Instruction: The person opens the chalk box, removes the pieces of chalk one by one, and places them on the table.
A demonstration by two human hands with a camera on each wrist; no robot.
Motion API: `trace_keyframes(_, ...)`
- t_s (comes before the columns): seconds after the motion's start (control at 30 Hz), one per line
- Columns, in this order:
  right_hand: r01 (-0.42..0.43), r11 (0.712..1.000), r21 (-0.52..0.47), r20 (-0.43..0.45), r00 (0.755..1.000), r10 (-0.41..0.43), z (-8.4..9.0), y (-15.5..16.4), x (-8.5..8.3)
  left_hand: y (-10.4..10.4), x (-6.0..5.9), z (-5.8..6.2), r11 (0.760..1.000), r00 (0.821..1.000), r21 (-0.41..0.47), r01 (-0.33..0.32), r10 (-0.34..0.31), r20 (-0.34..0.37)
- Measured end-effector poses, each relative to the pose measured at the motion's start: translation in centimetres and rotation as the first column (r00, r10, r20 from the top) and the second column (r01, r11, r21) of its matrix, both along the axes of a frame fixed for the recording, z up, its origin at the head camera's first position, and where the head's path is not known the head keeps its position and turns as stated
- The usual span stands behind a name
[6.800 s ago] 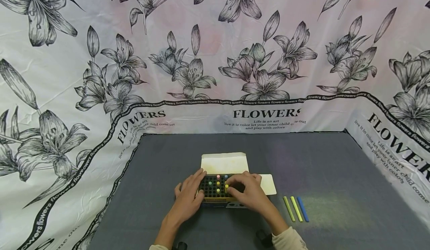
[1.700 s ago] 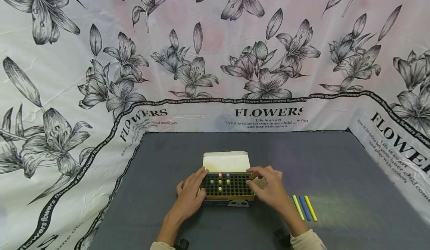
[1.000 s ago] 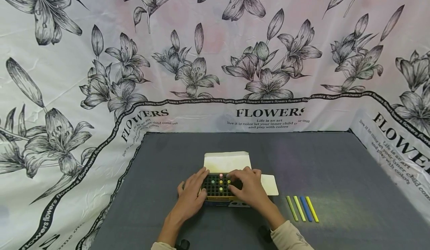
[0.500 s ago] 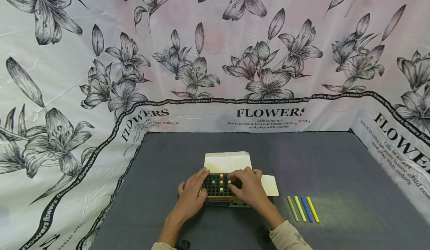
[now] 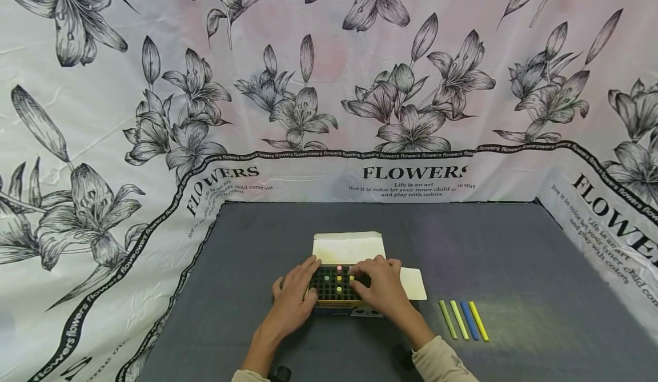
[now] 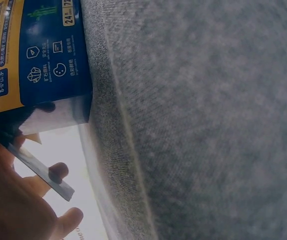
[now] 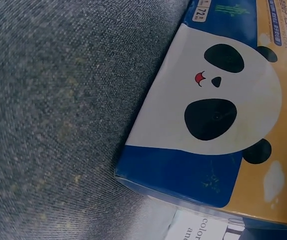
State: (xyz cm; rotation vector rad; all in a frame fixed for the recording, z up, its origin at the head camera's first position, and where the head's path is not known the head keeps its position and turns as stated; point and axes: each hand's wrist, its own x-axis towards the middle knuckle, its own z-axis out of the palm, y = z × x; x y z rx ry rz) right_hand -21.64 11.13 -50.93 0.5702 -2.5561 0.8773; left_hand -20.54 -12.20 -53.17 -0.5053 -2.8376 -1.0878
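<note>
A chalk box, blue and yellow with a panda face, stands open on the table. Its dark holder has rows of round holes. Several sticks stand upright in them: a pink chalk, a green chalk and yellow ones. My left hand holds the box at its left end; in the left wrist view its fingers spread by a side flap. Over the right part of the holder, thumb and index finger of my right hand pinch a yellow chalk. This hand hides the holes beneath it.
Right of the box, a row of loose chalks lies on the grey tablecloth: an olive-green chalk, a pale yellow chalk, a blue chalk and a bright yellow chalk. The box's lid extends backward.
A bright yellow chalk, earlier pinched in the box, now lies right of the blue one. My right hand has come back over the holder. The left hand stays on the box.
</note>
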Motion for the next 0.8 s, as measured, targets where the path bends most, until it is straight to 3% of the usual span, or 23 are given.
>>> trace_keyframes(0.53, -0.091, 0.978, -0.188, -0.015, 0.996, 0.09, 0.4, 0.7, 0.0, 0.1, 0.0, 0.0, 1.0, 1.0, -0.007, -0.009, 0.009, 0.007)
trace_keyframes(0.8, -0.166, 0.94, -0.298, -0.152, 0.98, 0.124, 0.5, 1.6, -0.4, 0.1, 0.0, -0.1, 1.0, 1.0, -0.011, -0.008, 0.008, 0.006)
